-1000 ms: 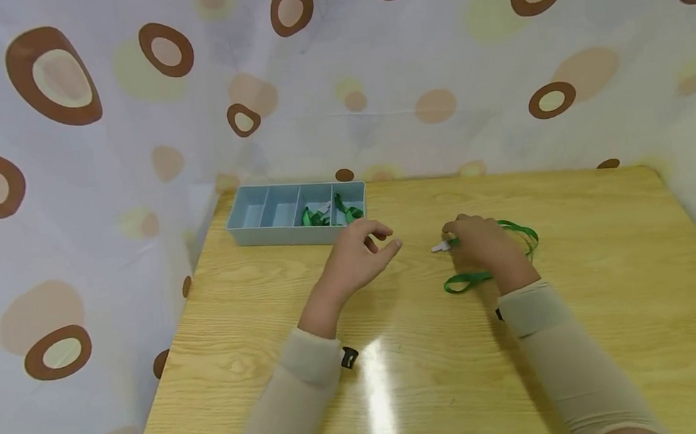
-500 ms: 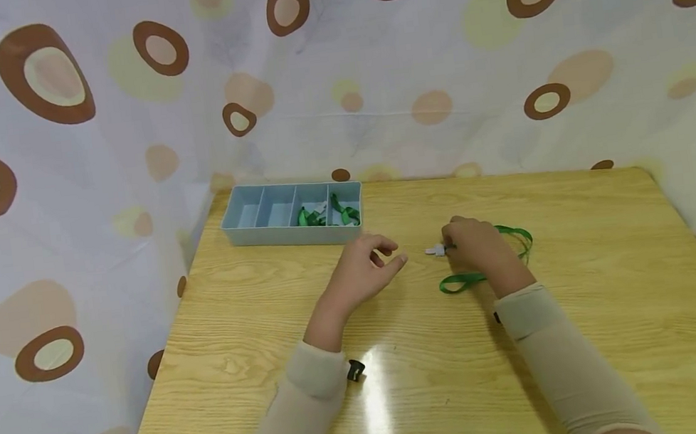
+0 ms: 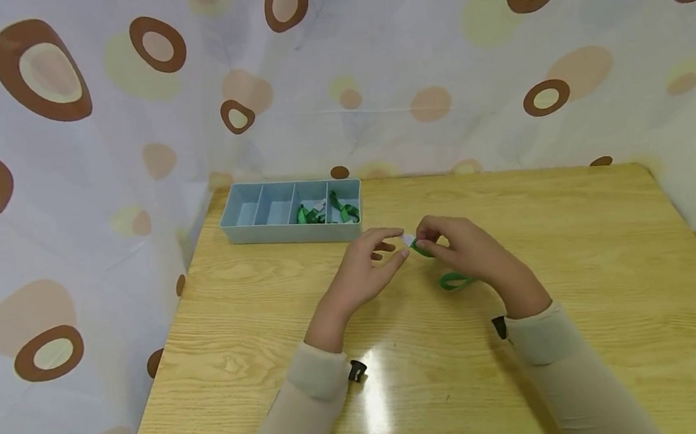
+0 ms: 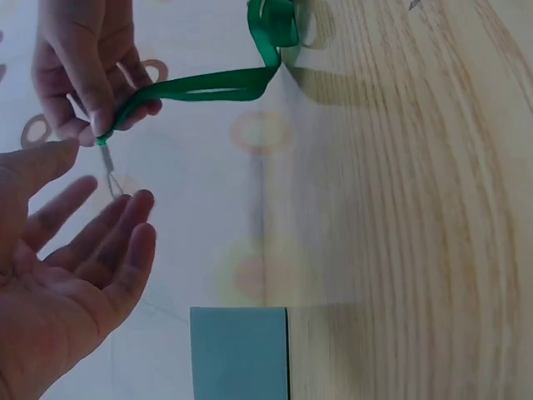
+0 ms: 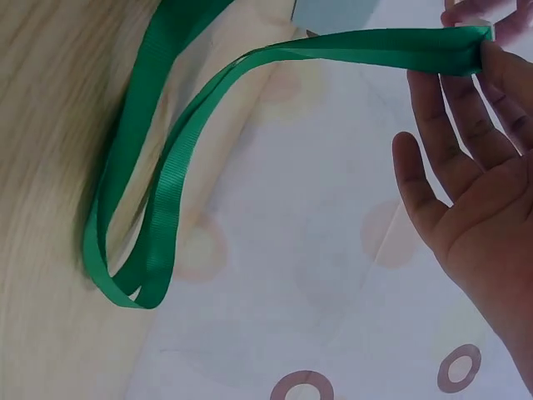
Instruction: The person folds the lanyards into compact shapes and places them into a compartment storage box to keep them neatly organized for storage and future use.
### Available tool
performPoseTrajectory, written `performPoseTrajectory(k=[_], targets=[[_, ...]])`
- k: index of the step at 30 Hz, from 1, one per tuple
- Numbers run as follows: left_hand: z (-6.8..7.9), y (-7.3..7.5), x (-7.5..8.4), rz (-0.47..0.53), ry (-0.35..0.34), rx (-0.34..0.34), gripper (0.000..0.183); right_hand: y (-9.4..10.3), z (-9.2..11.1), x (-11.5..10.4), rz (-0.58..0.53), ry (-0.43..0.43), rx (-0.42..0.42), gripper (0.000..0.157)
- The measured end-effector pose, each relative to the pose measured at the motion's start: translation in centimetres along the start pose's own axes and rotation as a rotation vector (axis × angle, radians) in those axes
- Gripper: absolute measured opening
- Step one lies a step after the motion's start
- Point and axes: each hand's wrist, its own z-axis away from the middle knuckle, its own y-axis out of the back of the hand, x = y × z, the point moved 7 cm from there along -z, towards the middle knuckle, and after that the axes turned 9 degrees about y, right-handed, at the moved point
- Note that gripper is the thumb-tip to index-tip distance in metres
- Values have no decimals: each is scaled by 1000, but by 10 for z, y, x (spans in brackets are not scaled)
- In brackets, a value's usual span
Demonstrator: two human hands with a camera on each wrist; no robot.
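My right hand (image 3: 473, 251) pinches a green lanyard (image 5: 358, 48) between thumb and fingers, close to its white clip (image 4: 107, 160). In the head view the strap's loop (image 3: 455, 281) shows just below that hand, lying on the table. The right wrist view shows the strap running from the fingers and bending down in a double band. Facing the clip, my left hand (image 3: 362, 272) has its fingers spread and loosely bent. In the left wrist view the clip's end is by those fingertips; whether they touch it I cannot tell, and the thumb is apart from it.
A light blue tray (image 3: 288, 235) with several compartments stands at the back left of the wooden table (image 3: 249, 371). Its two right compartments hold more green lanyards (image 3: 344, 210). A patterned curtain (image 3: 317, 56) hangs behind and to the sides.
The right hand has picked the lanyard's clip end up off the table and brought it left to the left hand's fingers. The left hand has stayed almost in place.
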Motion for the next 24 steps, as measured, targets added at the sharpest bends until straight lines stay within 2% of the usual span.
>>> performPoseTrajectory(k=[5, 11, 14, 20, 24], targets=[[-1, 4, 0, 34, -1, 56, 39, -4, 2, -1, -82, -2, 6, 9], [0, 2, 2, 64, -57, 38, 16, -10, 4, -2, -249, 54, 25, 8], [1, 2, 3, 84, -72, 38, 13, -12, 5, -1, -297, 58, 28, 6], [3, 6, 3, 90, -63, 67, 14, -11, 5, 0, -291, 82, 63, 15], [3, 7, 4, 102, -75, 72, 14, -12, 4, -2, -287, 114, 74, 9]])
